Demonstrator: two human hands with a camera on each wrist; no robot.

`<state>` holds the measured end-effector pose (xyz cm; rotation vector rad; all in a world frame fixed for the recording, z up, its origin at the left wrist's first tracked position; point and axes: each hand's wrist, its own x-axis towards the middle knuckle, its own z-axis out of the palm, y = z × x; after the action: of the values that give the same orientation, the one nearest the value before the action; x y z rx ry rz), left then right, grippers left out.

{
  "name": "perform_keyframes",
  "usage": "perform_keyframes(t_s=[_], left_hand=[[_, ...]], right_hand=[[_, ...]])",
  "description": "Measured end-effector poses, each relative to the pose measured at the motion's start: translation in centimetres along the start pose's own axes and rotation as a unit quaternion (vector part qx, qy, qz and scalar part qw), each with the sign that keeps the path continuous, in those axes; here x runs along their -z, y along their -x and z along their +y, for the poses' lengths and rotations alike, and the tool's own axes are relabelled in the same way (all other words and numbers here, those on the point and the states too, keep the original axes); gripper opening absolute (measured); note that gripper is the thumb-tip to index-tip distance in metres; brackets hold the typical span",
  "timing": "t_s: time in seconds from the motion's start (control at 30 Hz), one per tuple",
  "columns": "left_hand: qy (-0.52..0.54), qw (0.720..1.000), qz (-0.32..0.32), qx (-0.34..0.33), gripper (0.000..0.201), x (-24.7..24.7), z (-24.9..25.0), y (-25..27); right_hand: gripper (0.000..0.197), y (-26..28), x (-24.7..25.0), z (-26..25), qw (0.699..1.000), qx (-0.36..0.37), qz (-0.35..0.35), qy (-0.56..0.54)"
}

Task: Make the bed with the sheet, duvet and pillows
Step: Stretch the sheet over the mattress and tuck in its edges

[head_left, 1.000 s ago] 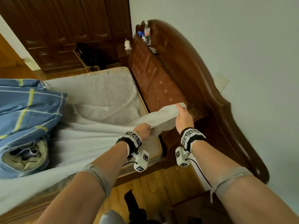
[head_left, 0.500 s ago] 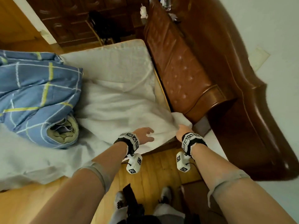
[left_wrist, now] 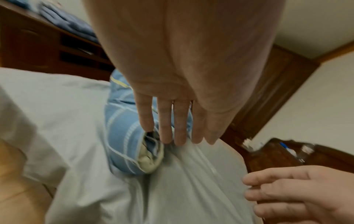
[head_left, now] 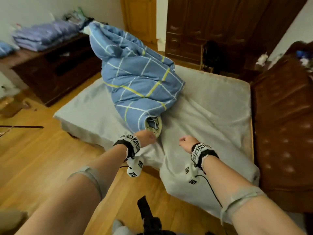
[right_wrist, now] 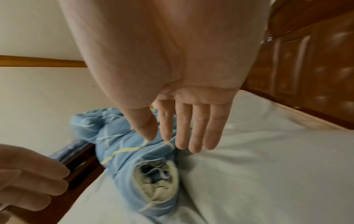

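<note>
On the bed, in the head view, a pale grey-white cotton sheet (head_left: 211, 106) lies wrinkled over the mattress, its near edge hanging over the bed's near side toward the yellow wooden floor (head_left: 33, 158). A rolled blue quilted duvet with white and yellow check lines (head_left: 135, 78) stands tilted across the middle of the bed, its open end near the near edge. The left hand (head_left: 146, 139) reaches to that open end and the right hand (head_left: 186, 142) hovers just beside it over the sheet; from here I cannot tell how the fingers lie. A dark brown padded leather headboard (head_left: 284, 116) runs along the bed's right edge, and a dark wooden cabinet (head_left: 55, 72) beyond the far corner carries folded blue bedding (head_left: 42, 36).

In the left wrist view, the left hand's fingers (left_wrist: 166, 121) are straight and close together, tips at the sheet (left_wrist: 191, 189) just beside the duvet's rolled end (left_wrist: 126, 136), gripping nothing. The right hand (left_wrist: 298, 197) shows at the lower right, fingers loosely bent.

In the right wrist view, the right hand's fingers (right_wrist: 199, 128) are straight and slightly apart above the duvet (right_wrist: 124, 148) and sheet (right_wrist: 268, 174), holding nothing. The left hand (right_wrist: 28, 178) is blurred at the left edge.
</note>
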<state>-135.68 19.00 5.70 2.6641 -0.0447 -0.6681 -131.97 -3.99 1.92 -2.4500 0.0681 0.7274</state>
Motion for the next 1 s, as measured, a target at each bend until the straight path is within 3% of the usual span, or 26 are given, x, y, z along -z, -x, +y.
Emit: perform_keyframes(t_s=[0.2, 0.4, 0.47, 0.53, 0.63, 0.87, 1.0], left_hand=[[0.084, 0.987, 0.070, 0.120, 0.033, 7.9, -22.0, 5.9], [0.143, 0.963, 0.106, 0.200, 0.031, 12.6, -39.7, 12.2], [0.209, 0.946, 0.121, 0.218, 0.029, 13.3, -44.7, 13.6], [0.313, 0.907, 0.145, 0.239, 0.028, 14.1, -49.4, 14.4], [0.393, 0.858, 0.179, 0.279, 0.028, 15.5, -56.4, 14.5], [0.416, 0.806, 0.170, 0.386, 0.031, 21.7, -73.3, 12.8], [0.377, 0.798, 0.213, 0.418, 0.031, 27.7, -81.4, 11.9]], right_hand=[[0.027, -3.2, -10.6, -21.7, 0.983, 0.148, -0.081, 0.068], [0.028, -4.9, -20.6, -38.8, 0.955, 0.230, -0.174, 0.071], [0.030, -6.5, -23.3, -43.2, 0.941, 0.259, -0.191, 0.107], [0.031, -8.7, -26.2, -47.1, 0.928, 0.280, -0.200, 0.146], [0.033, -13.3, -31.0, -53.1, 0.904, 0.300, -0.226, 0.205], [0.031, -27.5, -42.2, -68.4, 0.891, 0.275, -0.255, 0.254], [0.028, -33.7, -46.2, -79.5, 0.871, 0.281, -0.280, 0.289]])
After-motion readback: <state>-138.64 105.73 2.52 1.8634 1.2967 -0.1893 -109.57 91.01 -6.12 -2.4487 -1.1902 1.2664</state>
